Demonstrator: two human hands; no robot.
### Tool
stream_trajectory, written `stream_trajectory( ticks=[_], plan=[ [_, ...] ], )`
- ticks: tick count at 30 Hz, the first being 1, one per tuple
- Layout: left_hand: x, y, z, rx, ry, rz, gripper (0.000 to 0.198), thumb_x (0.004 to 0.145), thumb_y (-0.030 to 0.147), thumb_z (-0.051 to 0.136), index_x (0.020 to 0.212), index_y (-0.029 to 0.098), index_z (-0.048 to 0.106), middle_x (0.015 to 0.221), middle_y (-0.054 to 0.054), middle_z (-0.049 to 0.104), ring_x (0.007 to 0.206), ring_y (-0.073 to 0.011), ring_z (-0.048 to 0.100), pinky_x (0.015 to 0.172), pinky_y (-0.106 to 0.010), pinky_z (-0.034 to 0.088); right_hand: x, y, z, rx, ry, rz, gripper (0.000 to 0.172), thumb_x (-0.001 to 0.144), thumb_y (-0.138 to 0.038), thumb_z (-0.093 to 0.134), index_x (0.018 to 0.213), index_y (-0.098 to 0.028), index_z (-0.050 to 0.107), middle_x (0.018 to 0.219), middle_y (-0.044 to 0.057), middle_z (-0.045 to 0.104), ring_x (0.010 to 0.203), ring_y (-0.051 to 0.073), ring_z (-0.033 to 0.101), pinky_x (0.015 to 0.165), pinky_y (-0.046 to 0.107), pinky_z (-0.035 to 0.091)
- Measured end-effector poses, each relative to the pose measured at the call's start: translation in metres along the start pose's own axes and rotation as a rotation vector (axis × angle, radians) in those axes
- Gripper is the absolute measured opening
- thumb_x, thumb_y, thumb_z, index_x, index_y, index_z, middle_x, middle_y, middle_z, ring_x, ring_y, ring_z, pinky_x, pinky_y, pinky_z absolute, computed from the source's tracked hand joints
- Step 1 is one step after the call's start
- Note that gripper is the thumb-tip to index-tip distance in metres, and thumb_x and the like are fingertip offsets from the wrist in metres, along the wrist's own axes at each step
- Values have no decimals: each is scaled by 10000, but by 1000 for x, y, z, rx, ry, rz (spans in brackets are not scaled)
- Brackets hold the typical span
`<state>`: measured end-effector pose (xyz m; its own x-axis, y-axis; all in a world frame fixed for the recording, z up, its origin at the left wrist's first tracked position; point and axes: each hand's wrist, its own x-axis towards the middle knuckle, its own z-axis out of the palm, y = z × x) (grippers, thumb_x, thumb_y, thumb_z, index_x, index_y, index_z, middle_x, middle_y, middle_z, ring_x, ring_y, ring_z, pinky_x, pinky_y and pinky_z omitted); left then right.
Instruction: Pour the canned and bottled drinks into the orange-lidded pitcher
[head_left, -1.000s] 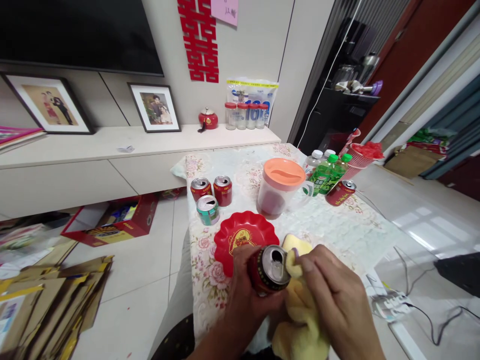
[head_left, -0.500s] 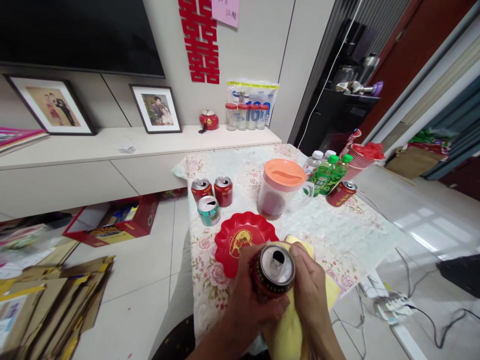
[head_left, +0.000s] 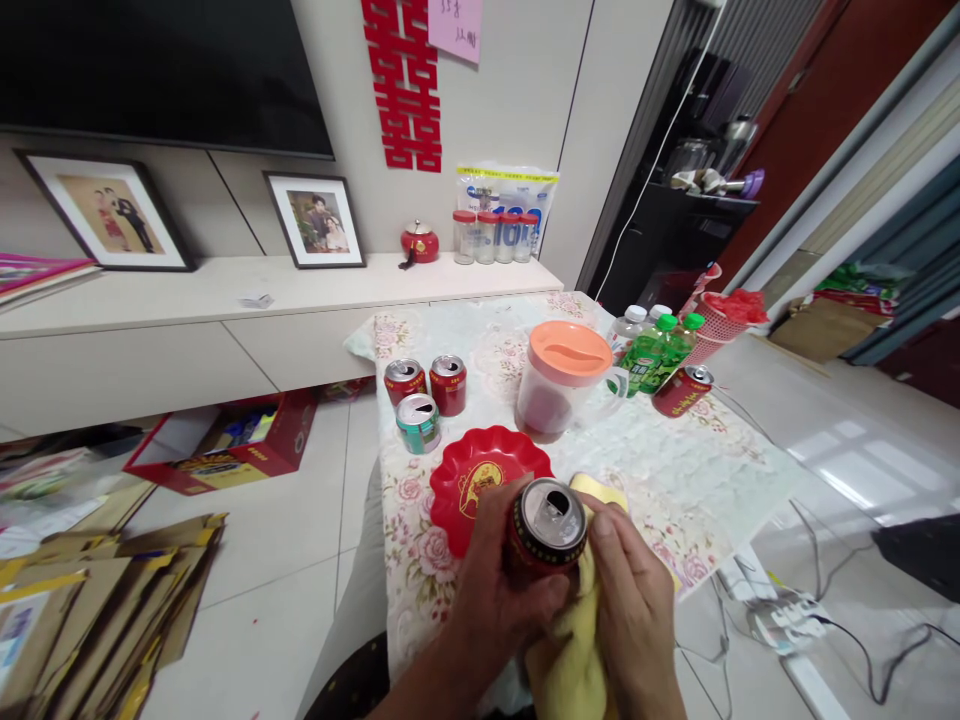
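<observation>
An opened dark red drink can (head_left: 550, 522) is gripped in my left hand (head_left: 499, 590), its silver top facing up toward me. Against the can's right side my right hand (head_left: 630, 590) clutches a yellow cloth (head_left: 574, 650), which hangs down below the fingers. Just beyond my left hand lies a red scalloped plate (head_left: 457, 480) with a gold print. Behind it to the left stand two red cans (head_left: 448, 388) and a teal can (head_left: 418, 425), all opened. A clear pitcher (head_left: 551, 400) with an orange lid sits past the plate.
On the table's right are several bottles (head_left: 651, 355), a pink basket (head_left: 716, 325) and another red can (head_left: 681, 392). Flattened cardboard (head_left: 112, 610) and a red box (head_left: 247, 450) lie on the floor at left. A power strip (head_left: 787, 620) with cables is at right.
My right hand has shifted slightly right and down with the cloth, leaving more of the can's side bare. The can has risen a little in my left hand.
</observation>
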<state>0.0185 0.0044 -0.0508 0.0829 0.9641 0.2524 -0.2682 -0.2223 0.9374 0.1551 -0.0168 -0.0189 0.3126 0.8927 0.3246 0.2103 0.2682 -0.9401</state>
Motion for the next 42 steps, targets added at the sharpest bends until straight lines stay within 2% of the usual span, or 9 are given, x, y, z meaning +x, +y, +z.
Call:
stream_trajectory(
  ticks=[4, 8, 12, 16, 21, 27, 32, 36, 42],
  plan=[
    [-4, 1, 0, -50, -104, -64, 767, 756, 256, 898, 1473, 298, 627, 1353, -91, 734, 1246, -359, 738, 1111, -525, 633, 6, -4, -9, -74, 37, -169, 375, 1234, -432, 567, 1215, -152, 817, 1187, 65, 668, 1097, 135, 668, 933, 138, 526],
    [-12, -6, -1, -64, -161, -83, 940, 760, 188, 855, 1618, 299, 486, 1564, -114, 648, 1437, -401, 650, 1221, -559, 561, 13, 7, -7, -10, -58, -65, 486, 1247, -507, 541, 1092, -113, 779, 1042, 72, 652, 940, 146, 664, 786, 154, 545],
    [-19, -13, -1, 21, -68, -75, 933, 796, 143, 843, 1611, 333, 431, 1535, -115, 646, 1388, -377, 682, 1183, -552, 584, 13, 14, 7, 21, -57, 9, 630, 1190, -631, 580, 836, -114, 645, 786, 38, 548, 698, 124, 551, 619, 153, 474],
    [-13, -16, -1, 106, 73, 37, 935, 638, 376, 1034, 1421, 305, 528, 1302, -65, 687, 1164, -323, 737, 1012, -480, 643, 7, 15, 18, 41, -50, 37, 681, 1173, -681, 565, 769, -133, 541, 723, 24, 500, 637, 117, 505, 552, 154, 437],
    [-2, -6, 0, 36, 91, -6, 705, 728, 363, 943, 1301, 280, 541, 1219, -41, 705, 1079, -263, 744, 975, -420, 637, -4, 9, 16, 16, -30, 14, 563, 1199, -585, 577, 911, -114, 687, 870, 42, 603, 774, 121, 617, 700, 139, 539],
    [-10, -6, 1, 20, -12, -54, 694, 672, 187, 846, 1310, 261, 582, 1162, -52, 734, 1019, -271, 738, 917, -405, 632, -3, -2, 1, -141, 77, -272, 290, 1239, -307, 525, 1209, -163, 775, 1174, 40, 671, 1086, 100, 660, 936, 107, 519],
    [-15, -12, 4, -56, -146, 83, 754, 699, 242, 922, 1380, 272, 601, 1210, -66, 712, 1049, -281, 737, 903, -380, 628, 8, 9, -7, 87, -77, 20, 468, 1245, -525, 570, 1090, -119, 743, 1070, 63, 643, 933, 126, 644, 799, 132, 527],
    [-11, -6, 10, 27, -10, 258, 710, 781, 360, 929, 1406, 299, 598, 1194, -45, 697, 1012, -244, 740, 902, -342, 630, 2, 30, 5, 199, -141, 182, 682, 1146, -718, 659, 837, -115, 586, 791, 33, 516, 716, 129, 533, 609, 154, 464],
    [-7, 4, 10, 92, 214, 241, 655, 852, 564, 891, 1365, 288, 594, 1162, -45, 706, 982, -230, 734, 892, -352, 633, -25, 53, 27, 204, -41, 188, 607, 1192, -660, 599, 916, -120, 620, 871, 39, 568, 784, 136, 557, 694, 148, 505]
  ],
)
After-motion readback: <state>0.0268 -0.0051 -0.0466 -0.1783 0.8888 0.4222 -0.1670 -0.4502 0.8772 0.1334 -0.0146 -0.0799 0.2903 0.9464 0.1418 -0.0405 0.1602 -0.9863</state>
